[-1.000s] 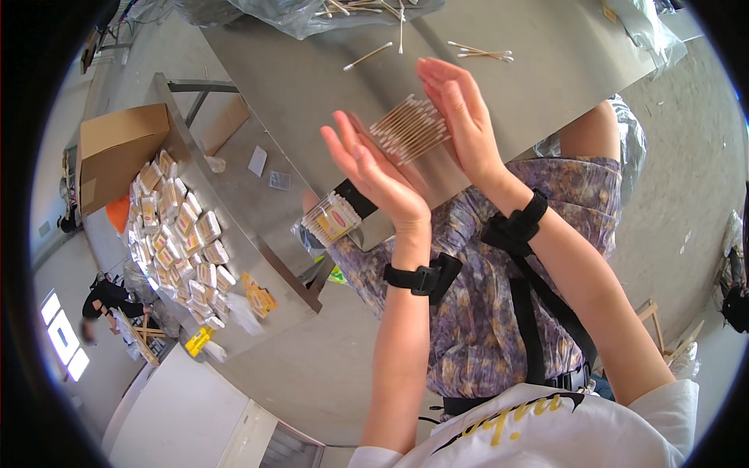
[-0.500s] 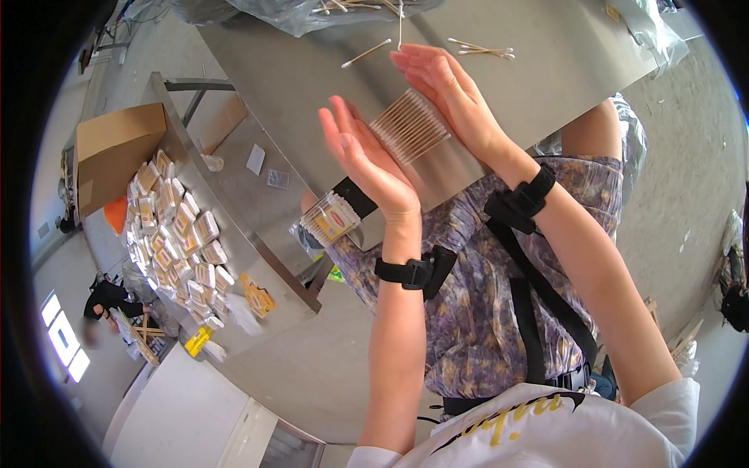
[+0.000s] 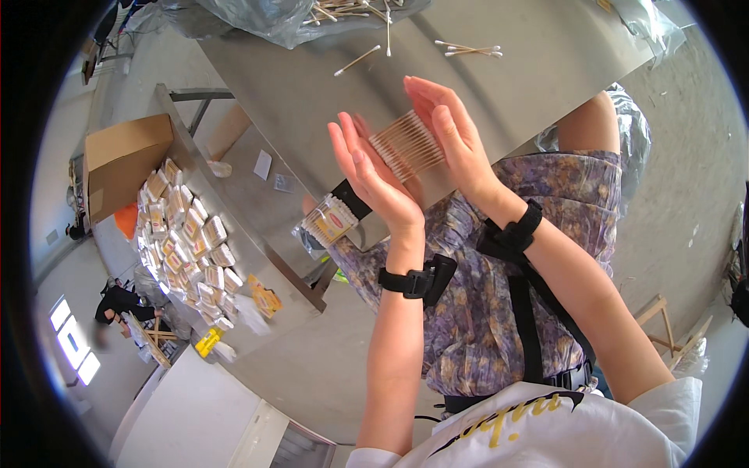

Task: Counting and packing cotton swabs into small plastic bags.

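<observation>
Pressing a row of swabs [image 3: 406,144] between my flat palms, I hold it above the table [image 3: 546,70] edge: left hand [image 3: 370,175] and right hand [image 3: 449,136] both have straight fingers lying side by side. Loose swabs [image 3: 468,51] lie scattered farther up the table.

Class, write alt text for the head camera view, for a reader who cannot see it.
Two bare hands, left hand and right hand, press a flat row of cotton swabs between their palms above a grey metal table. Loose swabs lie on it; filled small packs cover a side table by a cardboard box.
</observation>
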`<action>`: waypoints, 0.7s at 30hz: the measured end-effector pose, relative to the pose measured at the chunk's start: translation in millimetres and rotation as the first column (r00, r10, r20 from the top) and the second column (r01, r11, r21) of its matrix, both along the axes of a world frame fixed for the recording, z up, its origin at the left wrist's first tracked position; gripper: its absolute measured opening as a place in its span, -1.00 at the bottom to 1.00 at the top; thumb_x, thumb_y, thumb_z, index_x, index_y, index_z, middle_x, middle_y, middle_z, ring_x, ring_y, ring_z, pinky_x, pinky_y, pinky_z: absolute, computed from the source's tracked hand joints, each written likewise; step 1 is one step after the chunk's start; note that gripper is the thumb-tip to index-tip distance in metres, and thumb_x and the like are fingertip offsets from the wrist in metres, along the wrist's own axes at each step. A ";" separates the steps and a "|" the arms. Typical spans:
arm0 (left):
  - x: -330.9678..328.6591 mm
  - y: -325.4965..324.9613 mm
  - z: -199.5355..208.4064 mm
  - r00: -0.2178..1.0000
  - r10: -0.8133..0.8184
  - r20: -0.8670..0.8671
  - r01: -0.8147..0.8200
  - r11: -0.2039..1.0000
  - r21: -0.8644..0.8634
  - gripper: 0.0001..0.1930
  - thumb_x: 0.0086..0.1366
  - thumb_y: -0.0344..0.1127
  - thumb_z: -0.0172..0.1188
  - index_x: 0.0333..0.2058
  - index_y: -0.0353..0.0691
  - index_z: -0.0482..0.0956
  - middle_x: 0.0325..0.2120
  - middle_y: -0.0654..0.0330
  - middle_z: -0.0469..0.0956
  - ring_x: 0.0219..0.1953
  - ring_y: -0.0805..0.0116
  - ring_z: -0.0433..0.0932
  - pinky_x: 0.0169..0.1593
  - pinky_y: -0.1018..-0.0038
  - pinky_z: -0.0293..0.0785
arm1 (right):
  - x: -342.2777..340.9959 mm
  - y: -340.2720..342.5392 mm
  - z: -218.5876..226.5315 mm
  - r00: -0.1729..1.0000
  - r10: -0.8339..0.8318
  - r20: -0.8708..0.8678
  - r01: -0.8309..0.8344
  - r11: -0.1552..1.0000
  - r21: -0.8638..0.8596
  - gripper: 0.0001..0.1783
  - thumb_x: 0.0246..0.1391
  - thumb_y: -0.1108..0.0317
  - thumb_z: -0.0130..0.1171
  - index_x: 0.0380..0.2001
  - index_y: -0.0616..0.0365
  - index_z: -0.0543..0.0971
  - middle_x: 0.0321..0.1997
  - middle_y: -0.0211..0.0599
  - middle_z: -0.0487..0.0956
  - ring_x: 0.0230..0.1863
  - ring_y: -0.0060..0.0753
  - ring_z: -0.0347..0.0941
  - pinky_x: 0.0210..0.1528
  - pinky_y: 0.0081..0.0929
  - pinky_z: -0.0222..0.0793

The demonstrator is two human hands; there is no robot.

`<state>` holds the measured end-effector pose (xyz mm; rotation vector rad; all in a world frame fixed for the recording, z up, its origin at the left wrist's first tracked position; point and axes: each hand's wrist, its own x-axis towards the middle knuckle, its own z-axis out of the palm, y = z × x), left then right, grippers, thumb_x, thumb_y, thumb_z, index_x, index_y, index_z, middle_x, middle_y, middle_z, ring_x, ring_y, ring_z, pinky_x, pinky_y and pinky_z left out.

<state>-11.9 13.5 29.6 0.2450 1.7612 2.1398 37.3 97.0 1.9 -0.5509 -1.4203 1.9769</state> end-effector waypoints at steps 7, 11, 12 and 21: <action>13.4 -12.5 -16.8 0.558 -0.660 -0.504 -0.156 0.513 -0.844 -0.12 0.43 0.14 0.00 0.41 -0.46 -0.07 0.44 -0.24 -0.06 0.48 -0.20 -0.10 0.45 -0.08 -0.14 | 9.9 37.6 -3.6 0.936 -0.290 0.200 0.186 0.889 0.418 -0.59 0.36 0.24 0.06 0.18 0.18 0.44 0.15 -0.08 0.53 0.18 -0.06 0.49 0.20 -0.28 0.40; 12.7 -12.7 -25.0 0.469 -0.753 -0.461 -0.248 0.389 -0.887 -0.02 0.35 0.23 0.06 0.37 -0.55 -0.02 0.41 -0.30 -0.03 0.48 -0.21 -0.08 0.45 -0.05 -0.09 | 10.3 34.9 -0.4 0.939 -0.238 0.250 0.059 0.825 0.562 -0.65 0.31 0.31 0.10 0.10 0.19 0.47 0.12 -0.08 0.53 0.12 -0.01 0.50 0.12 -0.28 0.44; 12.9 -11.1 -27.2 0.468 -0.743 -0.478 -0.275 0.392 -0.878 -0.02 0.34 0.24 0.08 0.37 -0.55 -0.01 0.41 -0.30 -0.02 0.47 -0.22 -0.08 0.45 -0.06 -0.08 | 9.6 35.0 -1.9 0.942 -0.232 0.243 0.037 0.790 0.612 -0.69 0.28 0.38 0.09 0.07 0.19 0.48 0.11 -0.10 0.53 0.09 -0.01 0.50 0.09 -0.27 0.45; 16.6 -10.9 -31.9 0.489 -0.686 -0.539 -0.289 0.455 -0.842 -0.03 0.29 0.20 0.11 0.36 -0.53 0.03 0.40 -0.28 0.02 0.47 -0.20 -0.05 0.45 -0.03 -0.05 | 28.2 37.0 -7.1 0.953 -0.133 0.272 -0.104 0.701 0.706 -0.76 0.02 0.64 0.01 -0.24 0.19 0.53 0.06 -0.25 0.57 0.05 -0.08 0.51 0.04 -0.26 0.48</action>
